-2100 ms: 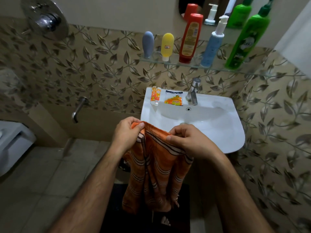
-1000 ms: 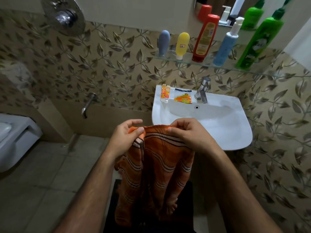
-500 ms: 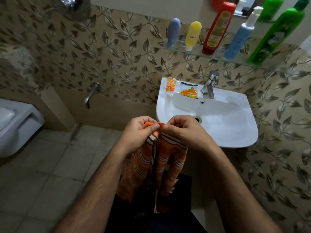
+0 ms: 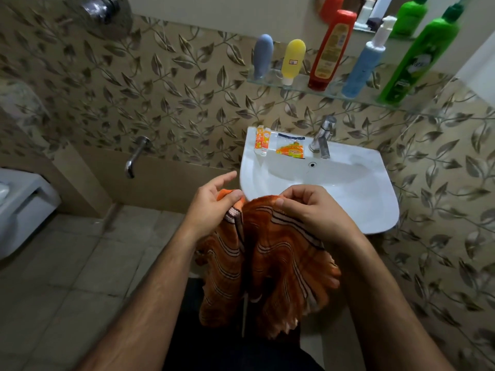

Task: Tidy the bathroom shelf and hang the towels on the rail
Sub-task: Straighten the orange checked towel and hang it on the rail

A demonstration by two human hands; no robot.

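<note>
Holding an orange striped towel [image 4: 270, 253] by its top edge before the sink [image 4: 375, 188], the person is midway. The left hand [image 4: 214, 204] pinches one corner with its other fingers loosely spread; the right hand [image 4: 310, 210] pinches the edge, fingers curled. Five bottles stand upright along the glass shelf [image 4: 300, 84], apparently tidied. No rail shows, so hanging remains.
</note>
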